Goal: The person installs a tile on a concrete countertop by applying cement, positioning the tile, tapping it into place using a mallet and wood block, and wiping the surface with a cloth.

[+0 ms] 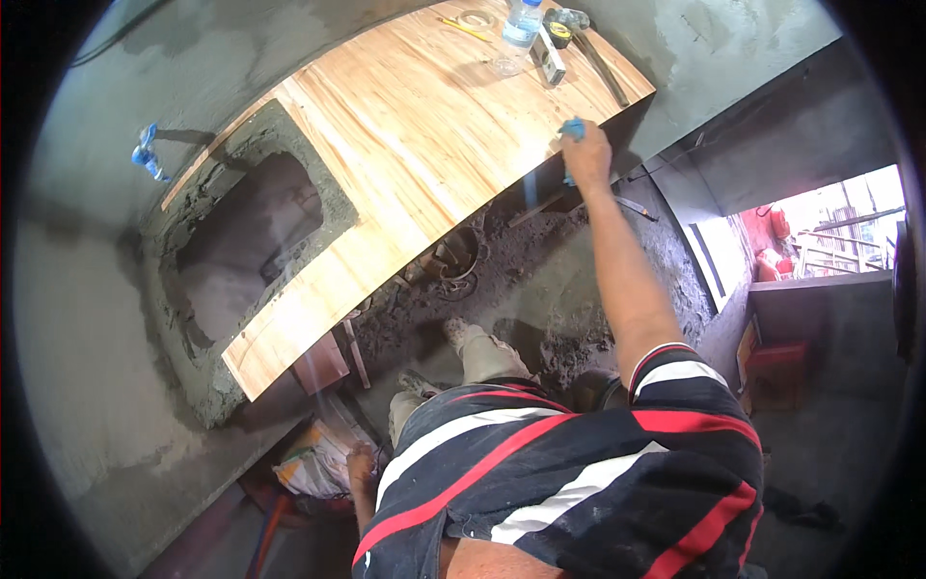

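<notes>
My right hand (588,159) is closed at the front edge of a wood-grain countertop panel (424,125). A small crumpled blue piece (573,127), possibly cloth, shows at its fingertips, and a bit of blue also shows below the hand. The panel has a cut-out on its left, where rough grey mortar (328,188) rims an opening. My left hand (361,467) hangs low beside my body, near a white sack (316,463). Its fingers are too small and dark to make out.
On the panel's far end stand a clear bottle (521,29), a tape measure (558,35), a hammer-like tool (600,69), a yellow pencil (465,29) and a tape roll (476,18). Blue plastic (148,154) sticks from the wall. A bucket (453,253) and rubble lie below.
</notes>
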`<state>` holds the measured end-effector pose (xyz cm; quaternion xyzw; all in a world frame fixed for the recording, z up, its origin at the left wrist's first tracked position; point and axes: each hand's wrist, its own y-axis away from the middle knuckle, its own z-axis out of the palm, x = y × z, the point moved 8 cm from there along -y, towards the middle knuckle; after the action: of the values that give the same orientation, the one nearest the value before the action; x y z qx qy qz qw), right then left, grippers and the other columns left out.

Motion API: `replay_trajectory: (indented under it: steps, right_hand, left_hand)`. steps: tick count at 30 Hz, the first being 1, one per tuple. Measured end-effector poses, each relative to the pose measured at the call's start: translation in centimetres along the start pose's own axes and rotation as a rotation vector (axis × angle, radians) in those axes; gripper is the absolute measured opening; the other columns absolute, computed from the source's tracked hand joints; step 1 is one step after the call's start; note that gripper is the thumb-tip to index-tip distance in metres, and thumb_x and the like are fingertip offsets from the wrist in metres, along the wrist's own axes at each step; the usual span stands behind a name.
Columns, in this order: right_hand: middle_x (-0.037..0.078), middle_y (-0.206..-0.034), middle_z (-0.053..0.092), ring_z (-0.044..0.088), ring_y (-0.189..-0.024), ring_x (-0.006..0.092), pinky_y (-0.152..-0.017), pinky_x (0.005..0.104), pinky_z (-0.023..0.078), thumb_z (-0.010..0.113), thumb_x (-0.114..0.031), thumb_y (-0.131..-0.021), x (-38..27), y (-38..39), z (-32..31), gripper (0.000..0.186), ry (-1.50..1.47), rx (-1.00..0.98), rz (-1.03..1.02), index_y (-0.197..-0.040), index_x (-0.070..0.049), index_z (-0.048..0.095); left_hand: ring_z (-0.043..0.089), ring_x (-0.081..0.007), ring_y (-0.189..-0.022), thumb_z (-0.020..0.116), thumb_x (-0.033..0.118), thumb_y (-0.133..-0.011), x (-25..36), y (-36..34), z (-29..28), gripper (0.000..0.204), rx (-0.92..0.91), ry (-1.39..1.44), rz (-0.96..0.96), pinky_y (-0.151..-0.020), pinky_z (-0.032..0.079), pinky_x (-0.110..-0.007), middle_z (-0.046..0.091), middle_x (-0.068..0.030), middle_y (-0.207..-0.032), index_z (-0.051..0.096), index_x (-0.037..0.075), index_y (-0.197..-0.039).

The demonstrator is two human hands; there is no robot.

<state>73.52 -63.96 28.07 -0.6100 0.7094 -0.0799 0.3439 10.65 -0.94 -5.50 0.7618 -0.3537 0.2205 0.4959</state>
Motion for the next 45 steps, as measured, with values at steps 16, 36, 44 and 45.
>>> replay_trajectory:
  steps: [16,36,44,45]
  right_hand:
    - [0.025,-0.114,0.067,0.063,-0.109,0.0422,-0.095,0.0498,0.051,0.073,-0.021,-0.088,-18.0,6.0,7.3,0.041,-0.388,-0.338,-0.123,-0.124,-0.003,0.065]
    - [0.011,-0.126,0.066,0.062,-0.118,0.0216,-0.103,0.0373,0.049,0.079,-0.022,-0.086,-54.9,43.9,-5.2,0.054,-0.836,-1.903,-0.782,-0.134,-0.007,0.061]
    - [0.027,-0.148,0.045,0.048,-0.133,0.0467,-0.110,0.0522,0.043,0.084,-0.031,-0.077,-56.6,45.4,-8.5,0.091,-0.910,-1.131,-1.170,-0.155,-0.009,0.041]
    - [0.028,-0.148,0.045,0.047,-0.133,0.0482,-0.112,0.0522,0.041,0.085,-0.030,-0.076,-56.2,45.3,-8.8,0.090,-0.859,-1.157,-1.199,-0.154,-0.010,0.043]
  left_hand:
    - [0.069,-0.0409,-0.097,0.062,0.033,-0.096,5.3,0.9,-0.4,0.034,0.116,-0.493,0.053,-0.079,0.054,-0.050,0.072,-0.0232,-0.107,0.071,0.001,-0.104]
    - [0.060,-0.0260,-0.127,0.067,0.041,-0.100,29.6,8.9,-9.7,0.058,-0.203,1.806,0.335,-0.108,0.049,-0.050,0.061,-0.0112,-0.136,0.049,0.011,-0.147]
    - [0.064,-0.0226,-0.114,0.060,0.033,-0.104,26.1,6.9,-13.2,0.039,0.109,1.945,0.192,-0.103,0.051,-0.044,0.066,-0.0088,-0.128,0.058,0.008,-0.135]
    - [0.064,-0.0228,-0.114,0.058,0.034,-0.105,27.7,7.0,-14.0,0.040,0.145,1.906,0.191,-0.104,0.051,-0.043,0.066,-0.0090,-0.129,0.058,0.008,-0.136]
